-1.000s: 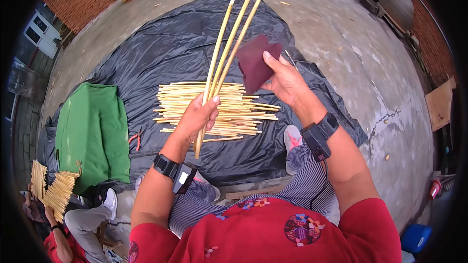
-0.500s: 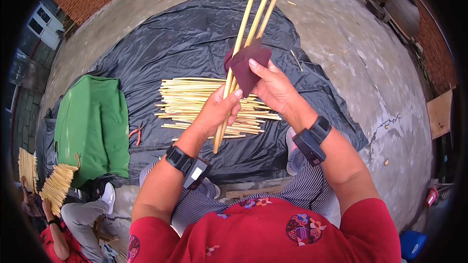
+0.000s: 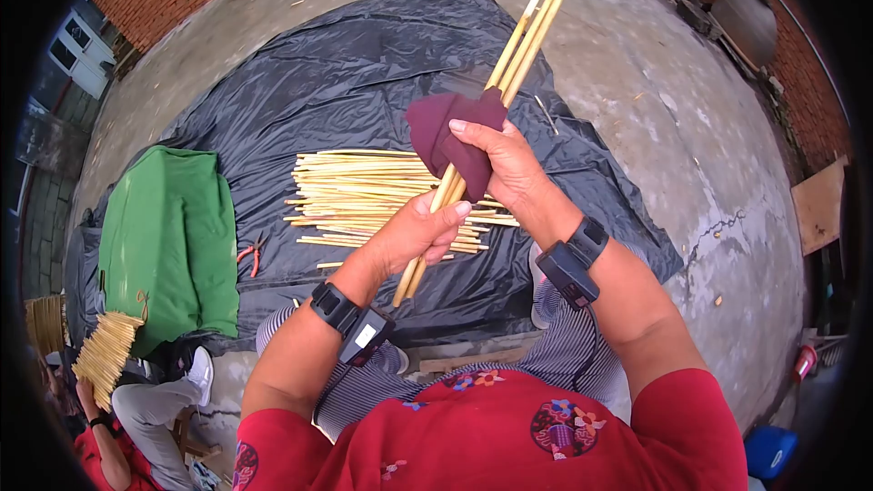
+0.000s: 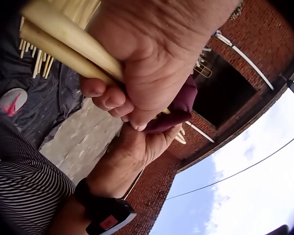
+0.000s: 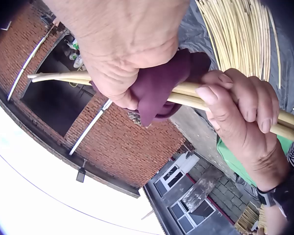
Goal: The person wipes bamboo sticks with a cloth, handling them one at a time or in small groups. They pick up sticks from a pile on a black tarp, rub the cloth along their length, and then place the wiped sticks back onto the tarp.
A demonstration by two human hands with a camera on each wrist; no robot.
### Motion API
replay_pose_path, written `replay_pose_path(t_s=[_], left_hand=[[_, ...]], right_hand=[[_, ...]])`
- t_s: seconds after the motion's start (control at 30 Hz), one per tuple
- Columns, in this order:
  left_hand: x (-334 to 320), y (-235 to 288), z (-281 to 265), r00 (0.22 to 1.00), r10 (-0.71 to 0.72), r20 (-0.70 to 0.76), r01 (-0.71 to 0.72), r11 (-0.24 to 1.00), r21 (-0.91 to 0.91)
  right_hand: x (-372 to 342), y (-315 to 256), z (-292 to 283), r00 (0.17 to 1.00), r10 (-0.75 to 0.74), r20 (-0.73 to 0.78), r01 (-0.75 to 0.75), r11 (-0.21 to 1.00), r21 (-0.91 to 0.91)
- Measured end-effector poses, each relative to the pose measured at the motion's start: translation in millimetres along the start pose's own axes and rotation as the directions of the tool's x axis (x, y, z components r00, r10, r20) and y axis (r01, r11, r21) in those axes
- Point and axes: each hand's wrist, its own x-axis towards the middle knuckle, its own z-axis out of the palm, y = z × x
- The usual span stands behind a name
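My left hand (image 3: 420,235) grips a few long pale stalks (image 3: 536,32) near their lower ends, its fingers curled round them in the left wrist view. The stalks slant up and away to the right. Just above it, my right hand (image 3: 511,162) holds a maroon cloth (image 3: 435,132) wrapped about the same stalks, thumb on top. In the right wrist view the cloth (image 5: 159,85) bunches round the stalks beneath that hand, and bare stalk shows between the two hands. Under the hands lies a pile of similar stalks (image 3: 350,186) in a flat row.
A black plastic sheet (image 3: 364,64) covers the concrete ground. Left of the pile are red-handled pliers (image 3: 250,256) and a green cloth (image 3: 168,245) draped over something. At lower left another person (image 3: 114,455) holds a mat of stalks (image 3: 109,355). A thin rod (image 3: 546,115) lies on the sheet.
The right hand has brought the maroon cloth leftward onto the stalks and wrapped it round them. The left hand has moved right, and the stalks now lean further right with their tips closer together.
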Motion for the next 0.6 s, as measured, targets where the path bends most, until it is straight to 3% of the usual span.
replay_pose_path(t_s=[0.2, 0.37, 0.43, 0.53, 0.6], left_hand=[[0, -12, -7, 0.999, 0.004, 0.043, -0.010, 0.990, 0.139], [-7, 3, -23, 0.971, 0.188, -0.148, -0.150, 0.960, 0.236], [-12, 7, -41, 0.884, 0.277, -0.376, -0.142, 0.927, 0.348], [-19, 16, -56, 0.787, 0.342, -0.514, -0.240, 0.936, 0.256], [-17, 13, -53, 0.787, 0.299, -0.540, -0.312, 0.948, 0.071]], right_hand=[[14, -29, -18, 0.980, -0.151, -0.132, 0.157, 0.987, 0.038], [32, -54, -49, 0.948, -0.232, -0.217, 0.251, 0.966, 0.066], [37, -62, -65, 0.920, -0.289, -0.265, 0.323, 0.942, 0.092], [39, -71, -76, 0.891, -0.277, -0.359, 0.358, 0.916, 0.182], [35, -74, -72, 0.869, -0.270, -0.416, 0.381, 0.900, 0.211]])
